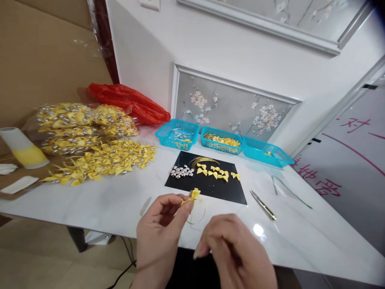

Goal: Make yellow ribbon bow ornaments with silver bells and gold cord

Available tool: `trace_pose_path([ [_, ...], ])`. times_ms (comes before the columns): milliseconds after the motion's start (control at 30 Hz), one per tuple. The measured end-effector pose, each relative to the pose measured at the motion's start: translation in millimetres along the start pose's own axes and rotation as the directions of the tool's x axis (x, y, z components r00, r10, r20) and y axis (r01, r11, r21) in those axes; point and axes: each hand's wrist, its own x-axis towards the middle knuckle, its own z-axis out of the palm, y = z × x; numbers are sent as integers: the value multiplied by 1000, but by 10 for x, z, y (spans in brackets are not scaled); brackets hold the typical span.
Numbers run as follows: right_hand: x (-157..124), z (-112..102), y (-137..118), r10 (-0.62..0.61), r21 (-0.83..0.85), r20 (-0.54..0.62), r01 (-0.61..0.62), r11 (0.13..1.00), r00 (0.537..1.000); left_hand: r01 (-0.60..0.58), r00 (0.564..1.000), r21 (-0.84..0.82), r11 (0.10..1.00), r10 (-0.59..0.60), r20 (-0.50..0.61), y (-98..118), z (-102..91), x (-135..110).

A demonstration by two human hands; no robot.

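My left hand (164, 228) pinches a small yellow ribbon flower (195, 194) between thumb and fingertips, just in front of a black mat. Something silvery shows beside the flower at my fingertips. A thin gold wire (205, 212) curves down from it in a loose loop. Closer to me and lower, my right hand (236, 249) is curled, thumb and fingers drawn together; whether they hold the wire's end is hidden. On the black mat (186, 186) lie silver beads (182, 171), several yellow ribbon bows (222, 175) and a bundle of gold wires (206, 160).
Three blue baskets (267, 158) with small parts line the wall. Tweezers (263, 205) lie right of the mat, with green wire (296, 194) beyond. At left are loose yellow flowers (102, 162), bagged flowers (69, 124), a red plastic bag (129, 102) and a yellow-and-white roll (25, 148).
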Motion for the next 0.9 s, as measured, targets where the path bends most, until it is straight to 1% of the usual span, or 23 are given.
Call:
trace_pose_path([
  [67,98,-28,6,80,15,-67,-79,997,995,-25,1000,7,1000,25,6,28,15,-22],
  [100,125,-25,17,83,-18,-75,-85,996,994,-38,999,14,999,38,6,40,22,-32],
  [200,126,41,71,28,-156,-85,-41,987,996,-67,998,46,997,67,9,64,33,-55],
  [267,96,103,110,11,-195,-107,-32,980,994,-78,997,70,995,77,15,66,27,-63],
  [367,69,166,149,14,-183,-157,-43,982,987,-92,996,92,992,90,22,44,8,-62],
  [467,92,174,159,19,-177,-192,-53,983,981,-100,995,105,989,97,32,9,-9,-57],
  [667,155,160,165,-47,-160,-238,8,987,970,-82,996,117,990,76,56,23,2,-68],
  [733,159,170,183,-74,-137,-230,43,990,970,-73,996,113,991,66,60,48,18,-74],
  [833,173,181,204,-110,-87,-152,97,991,982,-57,997,102,993,51,56,71,34,-79],
  [900,177,184,212,-130,-88,-137,119,989,982,-44,998,89,995,39,51,66,32,-77],
])
